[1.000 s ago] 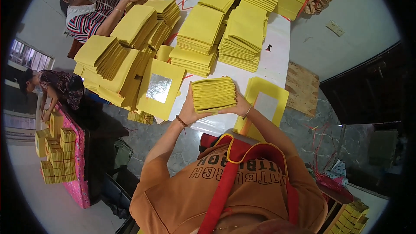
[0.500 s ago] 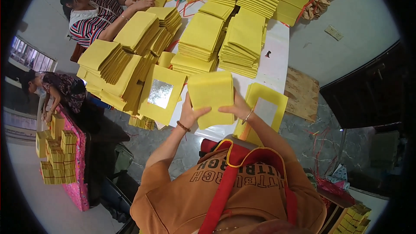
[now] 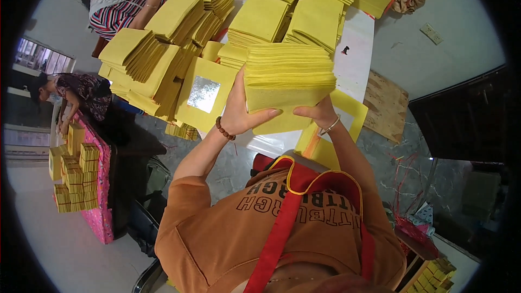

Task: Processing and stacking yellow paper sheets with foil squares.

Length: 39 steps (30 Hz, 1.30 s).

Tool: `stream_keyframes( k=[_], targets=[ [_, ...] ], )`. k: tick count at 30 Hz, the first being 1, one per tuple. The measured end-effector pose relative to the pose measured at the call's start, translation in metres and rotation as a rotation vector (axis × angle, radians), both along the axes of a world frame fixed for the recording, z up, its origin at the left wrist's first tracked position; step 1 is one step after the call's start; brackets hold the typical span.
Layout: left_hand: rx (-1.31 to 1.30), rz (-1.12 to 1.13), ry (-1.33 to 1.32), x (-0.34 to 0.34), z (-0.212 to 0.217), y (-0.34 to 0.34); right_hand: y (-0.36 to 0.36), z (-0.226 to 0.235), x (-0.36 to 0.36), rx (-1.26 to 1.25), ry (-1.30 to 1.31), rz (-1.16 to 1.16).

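Note:
Between my two hands is a thick stack of folded yellow paper [image 3: 290,78], its many layered edges facing up. My left hand [image 3: 239,111] grips its left side, thumb lying across the near face. On the right side my right hand [image 3: 320,114] does the same, the thumb tips a little apart; the fingers behind the stack are hidden. Just left of it lies a yellow sheet with a silvery square [image 3: 204,94]. Under my right wrist is another yellow sheet with a pale panel [image 3: 350,109], partly covered.
More yellow paper stacks [image 3: 260,16] crowd the white table [image 3: 355,38]. A person in a striped top [image 3: 122,8] handles yellow paper at the far left. Another person [image 3: 81,95] bends over a pink-covered table [image 3: 103,195] bearing tied yellow bundles. A wooden board [image 3: 386,106] lies beyond the right edge.
The stack has come up nearer and tilted, so its layered edges show instead of its flat top. Both hands still hold it. The whole view has shifted slightly.

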<state>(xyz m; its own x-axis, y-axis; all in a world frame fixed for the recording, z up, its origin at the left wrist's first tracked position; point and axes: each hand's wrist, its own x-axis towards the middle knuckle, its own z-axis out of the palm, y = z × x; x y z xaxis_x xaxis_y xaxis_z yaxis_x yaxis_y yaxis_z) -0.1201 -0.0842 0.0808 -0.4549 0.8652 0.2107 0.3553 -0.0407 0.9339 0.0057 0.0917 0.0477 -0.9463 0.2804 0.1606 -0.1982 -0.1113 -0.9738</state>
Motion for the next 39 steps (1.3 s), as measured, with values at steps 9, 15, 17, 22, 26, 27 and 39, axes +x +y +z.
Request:
stream_keyframes(
  k=[9,15,17,22,26,27,39],
  targets=[
    [0.345,0.118,-0.608,-0.061,0.055,0.056,0.010,0.027,-0.009,-0.367,0.200,-0.088],
    [0.625,0.201,-0.943,-0.164,0.075,0.157,0.030,-0.001,0.009,-0.388,-0.089,-0.337],
    [0.651,0.235,-0.974,-0.202,0.052,0.194,0.033,-0.012,0.015,-0.401,-0.131,-0.397],
    [0.544,0.516,-1.013,-0.236,0.010,0.257,0.045,-0.032,0.032,-0.459,-0.155,-0.458],
    [0.505,0.594,-0.979,-0.244,-0.004,0.279,0.051,-0.044,0.037,-0.481,-0.215,-0.520],
    [0.485,0.681,-0.986,-0.244,-0.005,0.283,0.051,-0.047,0.035,-0.495,-0.219,-0.513],
    [0.517,0.861,-0.983,-0.218,0.001,0.286,0.049,-0.061,0.029,-0.491,-0.261,-0.451]
  ],
)
